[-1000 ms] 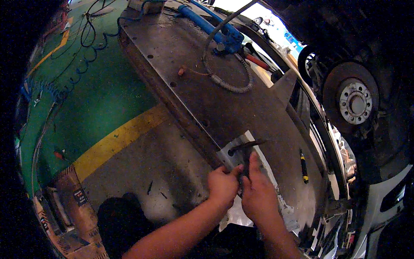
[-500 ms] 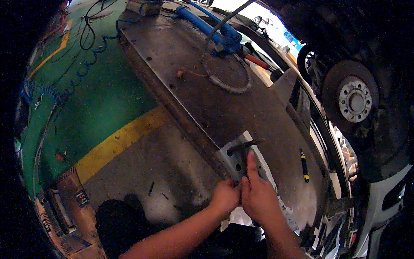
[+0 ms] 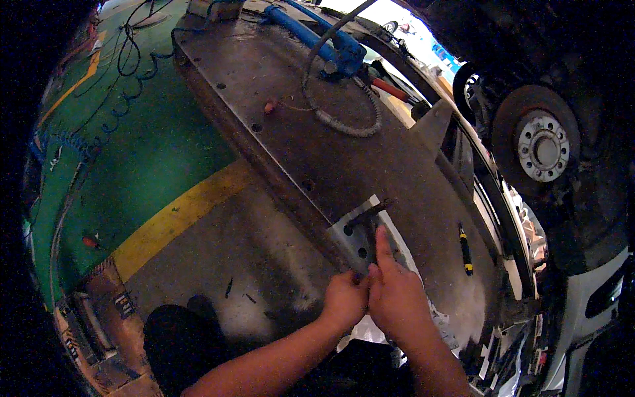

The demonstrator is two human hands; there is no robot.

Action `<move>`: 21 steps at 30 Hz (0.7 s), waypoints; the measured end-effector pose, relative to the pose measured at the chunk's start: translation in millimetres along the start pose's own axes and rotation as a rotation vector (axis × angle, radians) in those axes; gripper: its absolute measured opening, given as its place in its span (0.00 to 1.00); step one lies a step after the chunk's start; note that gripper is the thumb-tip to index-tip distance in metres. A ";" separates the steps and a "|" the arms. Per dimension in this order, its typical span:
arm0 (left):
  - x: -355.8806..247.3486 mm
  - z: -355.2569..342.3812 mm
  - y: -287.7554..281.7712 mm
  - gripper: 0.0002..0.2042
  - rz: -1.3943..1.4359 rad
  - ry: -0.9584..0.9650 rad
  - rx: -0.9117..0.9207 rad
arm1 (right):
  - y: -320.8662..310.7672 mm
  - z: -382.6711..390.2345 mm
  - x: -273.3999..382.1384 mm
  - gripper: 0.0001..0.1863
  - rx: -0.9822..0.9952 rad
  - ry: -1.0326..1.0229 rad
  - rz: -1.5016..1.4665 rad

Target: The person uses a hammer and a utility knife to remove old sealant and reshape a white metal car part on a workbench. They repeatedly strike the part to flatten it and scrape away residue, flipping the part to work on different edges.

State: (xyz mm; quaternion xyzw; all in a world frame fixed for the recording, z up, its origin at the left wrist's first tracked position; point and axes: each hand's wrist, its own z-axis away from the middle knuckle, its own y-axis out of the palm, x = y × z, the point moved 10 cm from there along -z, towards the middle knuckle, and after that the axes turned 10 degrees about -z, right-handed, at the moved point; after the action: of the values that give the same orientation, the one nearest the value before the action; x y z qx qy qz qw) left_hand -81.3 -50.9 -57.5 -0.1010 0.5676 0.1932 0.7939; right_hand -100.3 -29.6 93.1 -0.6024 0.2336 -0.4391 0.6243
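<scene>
A hammer (image 3: 368, 214) with a dark, narrow head lies over a light grey sheet-metal piece (image 3: 342, 233) that has round holes. My right hand (image 3: 398, 296) is closed round its handle, the index finger stretched along it toward the head. Most of the handle is hidden by that hand. Beside it, my left hand (image 3: 345, 301) is closed at the near edge of the sheet-metal piece, thumb and fingers pinching it. The two hands touch or nearly touch. Under the piece is a dark steel bench (image 3: 264, 73), along its left edge.
A yellow-and-black cutter (image 3: 465, 251) lies on the bench to the right. Farther back are a blue hydraulic ram (image 3: 297, 30) and a grey hose (image 3: 350, 129). A car's brake disc (image 3: 537, 142) stands at right. On the left floor are a cardboard box (image 3: 109, 284) and a coiled blue hose (image 3: 122, 112).
The hammer head has tilted slightly, its far end now higher in the picture. Both hands keep their grip. The whole view has shifted a little.
</scene>
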 end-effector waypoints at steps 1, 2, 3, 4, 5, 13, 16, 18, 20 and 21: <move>-3.9 2.9 -1.9 0.17 0.029 -0.009 0.005 | -5.2 1.5 1.7 0.38 -0.071 -0.023 -0.035; -5.0 3.9 -2.0 0.17 0.059 -0.018 0.011 | -9.4 4.7 3.2 0.37 -0.142 -0.045 -0.071; 1.3 -0.9 2.1 0.18 0.062 0.003 -0.004 | -14.6 6.9 4.4 0.37 -0.213 -0.067 -0.107; 4.2 -4.7 3.6 0.18 0.063 0.025 -0.018 | -6.4 4.9 0.9 0.37 -0.145 -0.016 -0.073; 7.5 -6.7 4.6 0.18 0.064 0.046 -0.032 | 1.7 1.7 -3.4 0.36 -0.076 0.035 -0.039; 9.5 -3.3 7.0 0.17 0.089 -0.003 0.002 | -7.0 -3.7 1.6 0.34 -0.133 -0.016 -0.082; 6.9 -0.8 6.5 0.17 0.189 -0.035 0.027 | 0.0 -9.4 -0.2 0.34 -0.004 0.043 -0.027; -6.5 7.9 0.7 0.17 0.179 -0.082 0.045 | -8.6 -5.2 0.1 0.34 -0.044 -0.028 -0.080; -22.0 16.3 -8.9 0.17 0.107 -0.123 0.042 | -11.5 5.0 -3.5 0.34 -0.115 -0.044 -0.153; -16.7 10.6 -5.6 0.17 0.103 -0.063 0.009 | -10.2 5.6 -5.0 0.35 -0.103 -0.029 -0.144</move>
State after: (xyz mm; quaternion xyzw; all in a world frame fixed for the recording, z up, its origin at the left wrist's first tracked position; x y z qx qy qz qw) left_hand -74.5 -55.2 -38.6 -0.0617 0.5477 0.2344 0.8008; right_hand -101.0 -21.3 102.7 -0.6553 0.2029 -0.4615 0.5626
